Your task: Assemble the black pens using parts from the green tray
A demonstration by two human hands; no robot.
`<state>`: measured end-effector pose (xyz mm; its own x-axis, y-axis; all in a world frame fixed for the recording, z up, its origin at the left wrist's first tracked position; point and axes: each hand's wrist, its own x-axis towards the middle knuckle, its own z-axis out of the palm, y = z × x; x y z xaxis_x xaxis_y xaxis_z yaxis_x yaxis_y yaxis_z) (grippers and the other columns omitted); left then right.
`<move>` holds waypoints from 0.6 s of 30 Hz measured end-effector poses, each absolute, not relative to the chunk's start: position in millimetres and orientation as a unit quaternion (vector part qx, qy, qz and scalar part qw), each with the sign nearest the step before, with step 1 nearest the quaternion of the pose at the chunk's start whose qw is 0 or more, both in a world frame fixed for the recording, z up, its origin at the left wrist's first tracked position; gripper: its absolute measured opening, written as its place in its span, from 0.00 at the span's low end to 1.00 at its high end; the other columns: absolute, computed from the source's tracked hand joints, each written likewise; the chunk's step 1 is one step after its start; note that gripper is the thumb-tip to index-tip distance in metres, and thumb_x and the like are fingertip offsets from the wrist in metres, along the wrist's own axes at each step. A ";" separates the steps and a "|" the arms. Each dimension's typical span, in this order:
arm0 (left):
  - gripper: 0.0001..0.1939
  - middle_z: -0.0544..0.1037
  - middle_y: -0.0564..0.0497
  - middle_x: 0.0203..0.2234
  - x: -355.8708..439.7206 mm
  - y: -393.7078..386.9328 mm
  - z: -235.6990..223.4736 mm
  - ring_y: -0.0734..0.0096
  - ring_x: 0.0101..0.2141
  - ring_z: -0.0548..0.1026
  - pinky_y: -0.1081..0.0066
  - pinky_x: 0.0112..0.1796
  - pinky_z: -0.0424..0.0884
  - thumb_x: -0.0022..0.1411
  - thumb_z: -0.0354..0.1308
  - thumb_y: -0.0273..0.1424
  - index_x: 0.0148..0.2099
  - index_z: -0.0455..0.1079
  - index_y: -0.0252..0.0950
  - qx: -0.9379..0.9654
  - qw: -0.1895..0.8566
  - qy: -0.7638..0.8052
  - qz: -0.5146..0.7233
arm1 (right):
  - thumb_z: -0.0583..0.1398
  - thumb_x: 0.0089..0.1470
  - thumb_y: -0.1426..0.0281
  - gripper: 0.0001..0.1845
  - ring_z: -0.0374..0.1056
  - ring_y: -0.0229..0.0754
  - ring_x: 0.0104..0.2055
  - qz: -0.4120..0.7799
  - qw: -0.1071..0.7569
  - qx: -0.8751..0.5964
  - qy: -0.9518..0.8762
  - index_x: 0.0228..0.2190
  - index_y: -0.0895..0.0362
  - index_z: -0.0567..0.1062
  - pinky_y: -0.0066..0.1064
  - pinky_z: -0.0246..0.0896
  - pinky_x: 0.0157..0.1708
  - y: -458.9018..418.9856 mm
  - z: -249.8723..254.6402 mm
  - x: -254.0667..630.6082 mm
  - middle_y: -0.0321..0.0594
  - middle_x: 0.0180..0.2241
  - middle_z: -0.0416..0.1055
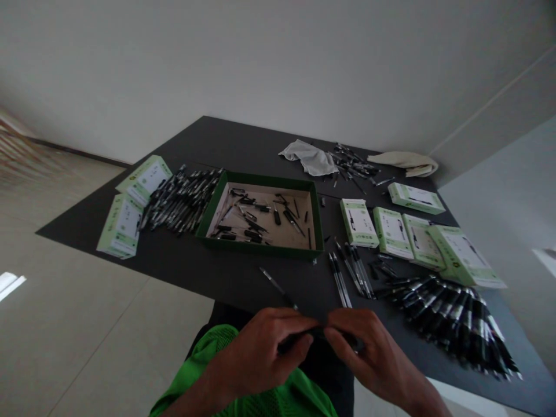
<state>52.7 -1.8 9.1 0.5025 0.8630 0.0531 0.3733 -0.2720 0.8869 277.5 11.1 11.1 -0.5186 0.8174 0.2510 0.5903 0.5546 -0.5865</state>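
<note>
Dark table, hands partly hiding pen

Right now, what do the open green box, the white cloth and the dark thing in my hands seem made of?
Green box: probably matte cardboard, from its thin straight walls. White cloth: fabric, dull and soft-looking, lying in loose folds. Dark thing: perhaps plastic, being slim and black; mostly covered, so its finish is unclear.
</note>
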 end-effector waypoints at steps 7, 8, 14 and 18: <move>0.16 0.84 0.44 0.44 49.0 5.7 0.2 0.62 0.45 0.82 0.67 0.50 0.75 0.72 0.56 0.27 0.58 0.77 0.36 0.745 0.450 0.418 0.261 | 0.48 0.74 0.63 0.31 0.60 0.31 0.17 0.195 0.221 -0.439 -0.849 0.18 0.56 0.65 0.25 0.52 0.21 11.5 7.4 266.4 0.32 0.16 0.62; 0.16 0.84 0.45 0.44 47.9 7.3 -1.5 0.62 0.44 0.81 0.67 0.49 0.75 0.72 0.56 0.26 0.58 0.77 0.36 0.745 0.455 0.418 0.251 | 0.49 0.74 0.63 0.29 0.62 0.31 0.18 0.214 0.213 -0.448 -0.842 0.20 0.56 0.68 0.25 0.53 0.20 11.6 6.4 265.9 0.33 0.18 0.64; 0.15 0.83 0.47 0.39 41.4 15.9 -11.6 0.62 0.41 0.79 0.68 0.45 0.75 0.70 0.56 0.22 0.54 0.78 0.37 0.753 0.468 0.390 0.248 | 0.53 0.70 0.55 0.22 0.77 0.40 0.34 0.127 0.305 -0.493 -0.805 0.35 0.55 0.79 0.24 0.71 0.35 4.0 -26.2 265.6 0.42 0.33 0.80; 0.12 0.83 0.46 0.39 35.9 22.0 -22.5 0.62 0.41 0.78 0.66 0.47 0.74 0.72 0.55 0.24 0.52 0.77 0.37 0.740 0.430 0.406 0.320 | 0.52 0.71 0.55 0.23 0.75 0.39 0.30 0.162 0.332 -0.485 -0.792 0.33 0.54 0.78 0.23 0.69 0.29 12.0 -39.2 247.5 0.40 0.29 0.78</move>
<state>35.9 22.0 -22.5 0.4651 0.8765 0.1244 0.3256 -0.3000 0.8966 247.5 12.0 -39.2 -0.3083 0.8765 0.3696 0.6609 0.4768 -0.5795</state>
